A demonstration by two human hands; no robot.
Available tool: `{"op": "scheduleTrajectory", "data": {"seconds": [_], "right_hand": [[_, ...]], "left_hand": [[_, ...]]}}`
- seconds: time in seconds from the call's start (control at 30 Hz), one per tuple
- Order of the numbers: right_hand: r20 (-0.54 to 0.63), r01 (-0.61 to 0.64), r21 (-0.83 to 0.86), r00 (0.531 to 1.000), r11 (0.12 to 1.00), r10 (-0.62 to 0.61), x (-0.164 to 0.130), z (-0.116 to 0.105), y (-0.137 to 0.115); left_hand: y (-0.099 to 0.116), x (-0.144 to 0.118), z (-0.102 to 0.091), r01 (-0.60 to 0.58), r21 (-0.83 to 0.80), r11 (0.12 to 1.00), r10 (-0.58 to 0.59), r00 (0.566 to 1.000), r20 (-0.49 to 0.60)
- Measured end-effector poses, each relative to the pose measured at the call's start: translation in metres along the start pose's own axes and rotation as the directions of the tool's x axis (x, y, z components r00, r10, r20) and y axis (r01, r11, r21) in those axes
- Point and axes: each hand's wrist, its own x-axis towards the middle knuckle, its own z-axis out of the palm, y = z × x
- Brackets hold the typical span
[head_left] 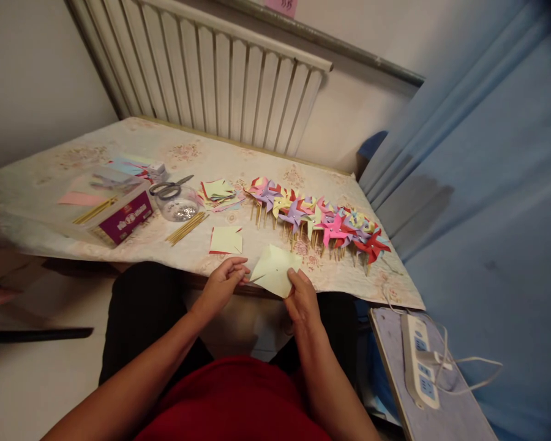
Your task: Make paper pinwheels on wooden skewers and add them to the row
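A white radiator (239,86) lines the wall behind a table spread with a floral tablecloth (232,153), and a blue curtain (482,202) hangs at the right. You hold a pale-green paper square (272,260) over the table's near edge, with your right hand (303,297) pinching its right side, thumb on top. Your left hand (223,282) is half curled just beside the left corner, thumb near the fingers; you cannot tell from this view whether its fingertips pinch anything small. The square has a slit at its left and a dark dot near its middle, and its corners look unfolded.

Just beyond your left hand lies a small stack of slit squares (226,240), with a looser pile of coloured paper (218,191) farther back. To the left are wooden sticks (186,229), scissors (166,191), and a round clear tub (165,215) of tiny shiny pieces. Finished pinwheels (321,220) crowd the right side.

You seem to be at the stage of readying a sheet before any fold. The next move likely calls for 2-handed control: steady the right edge and pinch 1 corner lightly, without tearing the slit.
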Motion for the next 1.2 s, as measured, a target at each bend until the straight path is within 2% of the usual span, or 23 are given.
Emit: {"op": "scheduleTrajectory", "data": {"seconds": [0.23,0.37,0.47,0.7,0.83,1.0,1.2], "right_hand": [[-0.005,-0.029,-0.065,1.0,0.997,0.028,-0.002,0.001,-0.003],[0.013,-0.038,-0.055,0.999,0.998,0.039,-0.002,0.002,-0.002],[0.039,-0.042,-0.059,0.998,0.997,0.045,-0.003,0.003,-0.001],[0.092,-0.067,-0.141,0.992,0.988,0.081,-0.005,0.0,0.003],[0.072,-0.083,-0.173,0.993,0.981,0.097,-0.007,-0.001,0.005],[0.03,-0.08,-0.253,0.995,0.964,0.09,-0.005,-0.003,0.009],[0.015,-0.033,-0.401,0.999,0.916,0.042,-0.001,-0.007,0.013]], "left_hand": [[0.002,-0.003,-0.009,-0.199,0.129,0.971,0.177,0.97,0.167],[0.004,-0.001,-0.011,-0.349,0.32,0.881,0.268,0.925,0.27],[0.005,0.001,-0.01,-0.434,0.391,0.812,0.319,0.89,0.325],[0.008,0.003,-0.01,-0.426,0.405,0.809,0.308,0.894,0.326],[0.01,0.002,-0.01,-0.389,0.39,0.835,0.268,0.906,0.329],[0.012,0.001,-0.007,-0.382,0.335,0.861,0.257,0.897,0.36],[0.018,0.001,0.002,-0.393,0.363,0.845,0.256,0.893,0.371]]}}
